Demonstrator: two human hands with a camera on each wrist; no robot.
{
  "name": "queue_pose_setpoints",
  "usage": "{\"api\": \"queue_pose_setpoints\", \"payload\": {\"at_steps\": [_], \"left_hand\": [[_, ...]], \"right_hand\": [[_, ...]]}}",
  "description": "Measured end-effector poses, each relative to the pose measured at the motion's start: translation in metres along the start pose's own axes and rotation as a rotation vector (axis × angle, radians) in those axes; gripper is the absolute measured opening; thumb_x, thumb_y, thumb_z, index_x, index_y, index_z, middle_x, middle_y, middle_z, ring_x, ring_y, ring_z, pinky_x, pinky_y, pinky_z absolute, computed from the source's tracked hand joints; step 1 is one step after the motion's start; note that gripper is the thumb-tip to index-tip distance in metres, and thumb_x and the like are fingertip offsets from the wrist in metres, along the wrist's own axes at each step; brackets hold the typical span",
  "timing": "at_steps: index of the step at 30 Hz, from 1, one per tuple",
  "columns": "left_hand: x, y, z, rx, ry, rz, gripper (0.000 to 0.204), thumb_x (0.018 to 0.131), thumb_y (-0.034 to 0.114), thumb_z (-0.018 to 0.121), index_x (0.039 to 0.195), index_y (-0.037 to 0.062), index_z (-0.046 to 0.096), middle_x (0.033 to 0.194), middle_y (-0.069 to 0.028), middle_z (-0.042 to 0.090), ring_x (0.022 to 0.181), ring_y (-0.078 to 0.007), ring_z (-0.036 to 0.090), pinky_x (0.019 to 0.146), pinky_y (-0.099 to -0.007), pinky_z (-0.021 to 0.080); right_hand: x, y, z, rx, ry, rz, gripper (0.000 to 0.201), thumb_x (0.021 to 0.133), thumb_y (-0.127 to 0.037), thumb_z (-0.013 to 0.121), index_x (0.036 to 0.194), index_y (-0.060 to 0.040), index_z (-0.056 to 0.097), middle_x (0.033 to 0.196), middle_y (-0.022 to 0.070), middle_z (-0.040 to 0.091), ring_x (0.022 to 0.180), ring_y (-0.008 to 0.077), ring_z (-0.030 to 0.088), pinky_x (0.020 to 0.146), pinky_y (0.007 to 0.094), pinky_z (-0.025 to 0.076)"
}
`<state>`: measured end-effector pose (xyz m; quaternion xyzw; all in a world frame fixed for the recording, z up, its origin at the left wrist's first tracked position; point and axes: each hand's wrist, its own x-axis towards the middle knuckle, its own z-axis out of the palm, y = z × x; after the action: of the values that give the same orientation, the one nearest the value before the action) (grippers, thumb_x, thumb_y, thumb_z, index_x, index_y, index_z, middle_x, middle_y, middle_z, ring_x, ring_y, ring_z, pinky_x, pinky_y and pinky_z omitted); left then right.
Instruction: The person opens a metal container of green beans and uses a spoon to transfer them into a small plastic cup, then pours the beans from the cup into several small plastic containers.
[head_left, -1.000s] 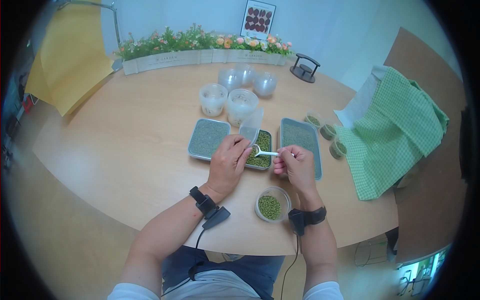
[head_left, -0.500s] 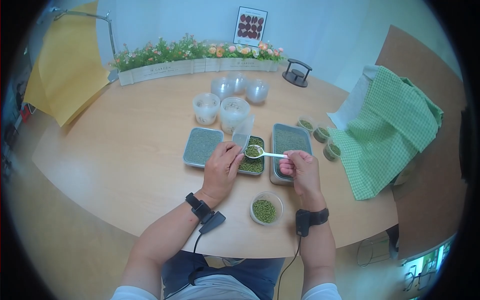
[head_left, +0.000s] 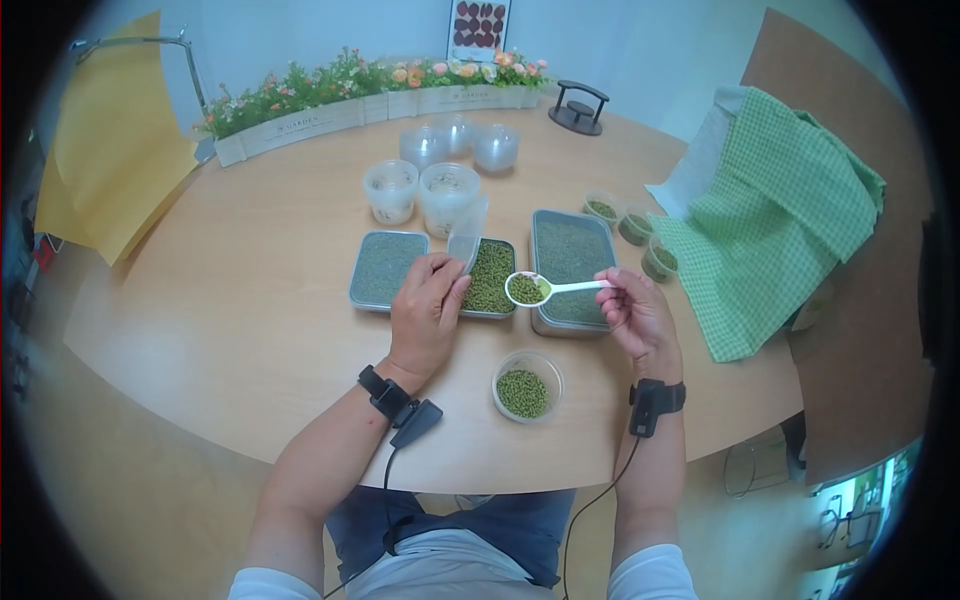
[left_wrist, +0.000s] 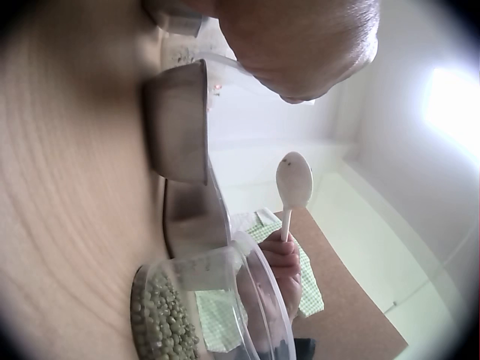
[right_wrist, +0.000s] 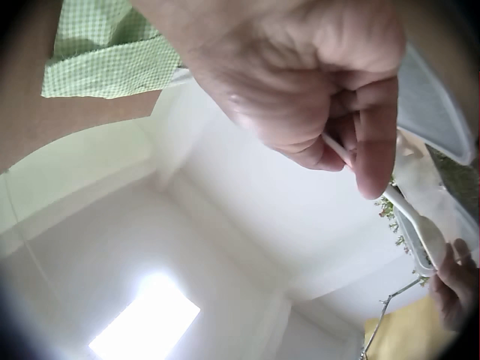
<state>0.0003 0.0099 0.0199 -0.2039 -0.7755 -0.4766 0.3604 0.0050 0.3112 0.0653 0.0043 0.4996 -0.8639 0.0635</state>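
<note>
My right hand (head_left: 640,312) pinches the handle of a white spoon (head_left: 575,287), whose bowl carries green beans. The spoon hangs over the gap between an uncovered metal container (head_left: 514,262) of green beans and a taller covered container (head_left: 572,250). With my left hand (head_left: 425,305) I hold a translucent lid (head_left: 467,235) tilted up at the left side of the uncovered container. Nearer my body stands a clear round cup (head_left: 557,380) part filled with green beans. From the left wrist view, the spoon (left_wrist: 294,184) shows its underside, raised above the containers' rims.
A covered container (head_left: 388,270) sits left of the beans. Behind are two translucent tubs (head_left: 390,190), stacked clear cups (head_left: 495,150) and flower boxes (head_left: 450,98). Small cups of beans (head_left: 634,228) stand at right, beside a green checked cloth (head_left: 770,220).
The spoon has come up out of the bean container with a load of beans and shifted right with my right hand. My left hand keeps holding the lid. The head view has shifted.
</note>
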Motion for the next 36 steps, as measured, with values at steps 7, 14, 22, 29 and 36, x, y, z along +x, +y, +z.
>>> {"api": "queue_pose_setpoints", "payload": {"at_steps": [7, 14, 22, 29, 36], "left_hand": [[0.0, -0.001, 0.001, -0.019, -0.001, 0.006, 0.018, 0.094, 0.004, 0.067, 0.11, -0.0036, 0.069, 0.103, -0.0133, 0.064, 0.087, -0.0246, 0.063, 0.074, -0.0325, 0.05], [0.0, 0.0, 0.001, -0.014, 0.006, -0.001, 0.016, 0.093, 0.007, 0.068, 0.107, -0.0018, 0.068, 0.103, -0.0145, 0.064, 0.088, -0.0297, 0.065, 0.075, -0.0363, 0.052], [0.0, 0.0, 0.001, 0.0, 0.017, 0.004, 0.015, 0.093, 0.006, 0.068, 0.105, -0.0016, 0.068, 0.102, -0.0147, 0.064, 0.088, -0.0298, 0.065, 0.074, -0.0368, 0.052], [0.0, -0.001, 0.001, -0.006, 0.018, 0.007, 0.016, 0.092, 0.004, 0.069, 0.106, -0.0028, 0.069, 0.101, -0.0143, 0.065, 0.089, -0.0277, 0.064, 0.076, -0.0347, 0.051], [0.0, -0.001, 0.002, -0.007, 0.028, 0.014, 0.015, 0.092, 0.004, 0.069, 0.106, -0.0022, 0.069, 0.101, -0.0142, 0.065, 0.089, -0.028, 0.064, 0.076, -0.0349, 0.051]], "right_hand": [[-0.008, -0.008, -0.013, -0.116, -0.227, 0.073, 0.019, 0.098, -0.008, 0.061, 0.097, 0.0085, 0.07, 0.077, 0.0151, 0.073, 0.058, 0.0146, 0.071, 0.051, 0.0212, 0.059], [-0.014, -0.008, -0.003, -0.304, -0.291, 0.09, 0.017, 0.096, -0.008, 0.065, 0.098, 0.007, 0.072, 0.08, 0.0143, 0.073, 0.061, 0.0146, 0.071, 0.054, 0.0242, 0.061], [-0.006, 0.007, 0.018, -0.182, -0.148, -0.09, 0.02, 0.1, -0.012, 0.062, 0.101, 0.006, 0.07, 0.083, 0.0141, 0.073, 0.064, 0.0153, 0.071, 0.058, 0.0245, 0.062], [0.001, 0.04, 0.059, -0.407, 0.121, -0.297, 0.023, 0.101, -0.018, 0.064, 0.104, 0.0039, 0.07, 0.087, 0.0094, 0.072, 0.066, 0.0113, 0.069, 0.064, 0.024, 0.06], [0.007, 0.055, 0.06, -0.465, 0.126, -0.343, 0.023, 0.1, -0.017, 0.064, 0.105, 0.0045, 0.071, 0.086, 0.0081, 0.071, 0.068, 0.0099, 0.068, 0.064, 0.0237, 0.06]]}}
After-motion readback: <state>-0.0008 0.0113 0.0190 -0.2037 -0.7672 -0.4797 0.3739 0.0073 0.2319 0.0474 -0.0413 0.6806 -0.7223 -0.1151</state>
